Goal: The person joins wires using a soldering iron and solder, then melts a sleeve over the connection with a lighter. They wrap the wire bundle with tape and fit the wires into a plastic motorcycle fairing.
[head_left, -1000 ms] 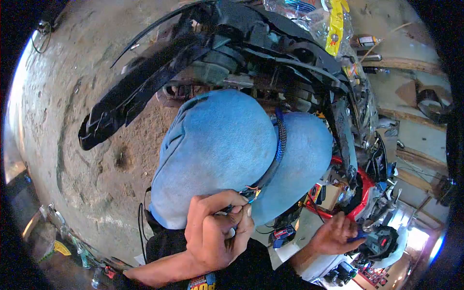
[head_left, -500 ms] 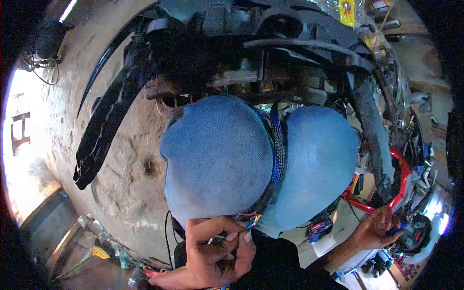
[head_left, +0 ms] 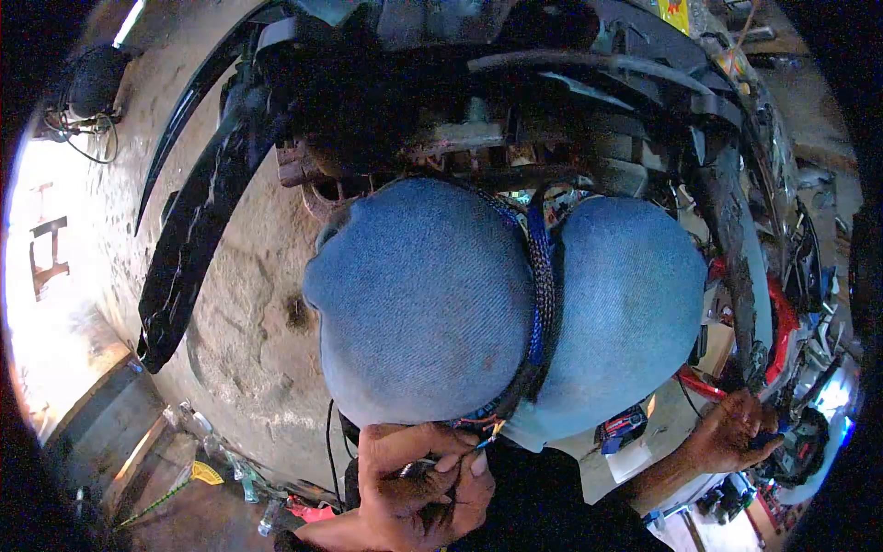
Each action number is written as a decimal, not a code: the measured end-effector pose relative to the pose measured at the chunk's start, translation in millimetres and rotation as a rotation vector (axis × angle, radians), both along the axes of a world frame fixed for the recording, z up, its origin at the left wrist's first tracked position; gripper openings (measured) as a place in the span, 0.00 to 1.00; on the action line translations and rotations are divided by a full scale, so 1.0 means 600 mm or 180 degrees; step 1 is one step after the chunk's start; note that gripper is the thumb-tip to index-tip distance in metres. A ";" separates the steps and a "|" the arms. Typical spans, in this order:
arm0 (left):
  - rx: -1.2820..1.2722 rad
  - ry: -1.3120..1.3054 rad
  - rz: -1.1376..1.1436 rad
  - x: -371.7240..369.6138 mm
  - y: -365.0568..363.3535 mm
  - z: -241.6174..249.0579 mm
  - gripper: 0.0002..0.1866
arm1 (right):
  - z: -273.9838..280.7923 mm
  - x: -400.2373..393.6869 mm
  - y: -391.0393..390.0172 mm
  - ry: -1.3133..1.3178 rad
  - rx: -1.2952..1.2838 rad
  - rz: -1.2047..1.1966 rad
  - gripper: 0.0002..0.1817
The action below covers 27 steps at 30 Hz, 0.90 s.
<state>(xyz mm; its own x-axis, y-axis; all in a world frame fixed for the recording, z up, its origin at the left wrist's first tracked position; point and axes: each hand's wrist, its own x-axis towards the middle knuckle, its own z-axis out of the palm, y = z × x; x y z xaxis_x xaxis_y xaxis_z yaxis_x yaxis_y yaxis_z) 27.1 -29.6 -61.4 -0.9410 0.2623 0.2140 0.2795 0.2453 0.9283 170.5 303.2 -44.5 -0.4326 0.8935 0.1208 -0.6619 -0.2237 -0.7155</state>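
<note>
I am crouched, and my two knees in blue jeans (head_left: 423, 294) fill the middle of the view. A blue and black braided wire harness (head_left: 540, 285) runs down between them. Its loose coloured wire ends (head_left: 485, 436) come out at the bottom. My left hand (head_left: 418, 483) pinches those wire ends between thumb and fingers, just below the knees. My right hand (head_left: 731, 432) reaches out at the lower right, its fingers closed on a small blue object (head_left: 771, 441) beside a black part (head_left: 809, 451).
A stripped motorcycle frame (head_left: 478, 129) stands ahead, with a long black fender panel (head_left: 193, 230) on the left and a red body part (head_left: 782, 322) on the right. The concrete floor (head_left: 248, 304) is rough. A small red and blue box (head_left: 624, 425) lies under my right knee; bottles (head_left: 230, 469) lie lower left.
The view has tipped down and towards the motorcycle. My left hand keeps pinching the wire ends. My right hand has shifted right and lower in the frame, still on the blue object.
</note>
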 end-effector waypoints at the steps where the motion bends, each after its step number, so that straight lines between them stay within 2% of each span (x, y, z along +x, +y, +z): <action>1: 0.0130 0.0015 0.0079 0.004 0.004 -0.004 0.11 | 0.001 0.000 0.001 0.0061 -0.0024 0.0064 0.12; 3: -0.0016 -0.0240 0.0179 0.001 0.008 0.006 0.12 | 0.004 -0.004 -0.005 0.0023 0.0051 0.0081 0.12; 5: -0.0594 -0.0761 0.0217 -0.011 0.010 0.039 0.13 | 0.005 -0.007 -0.010 0.0001 0.0058 -0.0014 0.12; 8: -0.0314 -0.0430 0.0474 -0.008 0.021 0.031 0.16 | 0.010 -0.007 -0.015 -0.0046 0.0001 -0.0295 0.13; 12: -0.0642 0.0079 0.0489 -0.009 0.019 0.029 0.20 | 0.011 -0.001 -0.026 -0.0003 -0.0043 -0.0498 0.13; 14: -0.0674 0.0060 0.0464 -0.004 0.016 0.018 0.19 | 0.001 0.011 -0.018 0.0183 -0.0082 -0.0372 0.13; 17: -0.0870 0.0171 0.0544 -0.017 0.027 0.040 0.17 | 0.001 0.008 -0.039 0.0013 -0.0099 -0.0310 0.13; 18: -0.1023 0.0198 0.0509 -0.022 0.029 0.047 0.16 | -0.002 0.016 -0.039 0.0000 -0.0033 -0.0073 0.14; 19: -0.1170 0.0220 0.0473 -0.023 0.030 0.053 0.15 | -0.004 0.018 -0.044 -0.0039 -0.0089 -0.0126 0.16; 20: -0.1160 0.0257 0.0451 -0.022 0.029 0.053 0.19 | -0.005 0.018 -0.049 -0.0081 -0.0141 -0.0181 0.17; 22: -0.1196 0.0284 0.0474 -0.024 0.032 0.057 0.17 | -0.013 0.016 -0.051 0.0041 -0.0132 -0.0190 0.18; 25: -0.1199 0.0321 0.0462 -0.029 0.037 0.064 0.14 | -0.010 0.001 -0.076 -0.0106 -0.0137 -0.0629 0.18; 27: -0.1287 0.0411 0.0412 -0.033 0.034 0.074 0.13 | -0.025 0.024 -0.070 0.0175 -0.0116 -0.0236 0.21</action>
<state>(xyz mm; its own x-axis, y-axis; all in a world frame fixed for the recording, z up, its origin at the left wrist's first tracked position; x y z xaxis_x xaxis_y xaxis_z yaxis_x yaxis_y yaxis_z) 7.4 -8.9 -17.1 -0.9439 0.2308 0.2363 0.3299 0.6223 0.7099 184.9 261.0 -59.4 -0.3586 0.9270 0.1094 -0.7157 -0.1978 -0.6698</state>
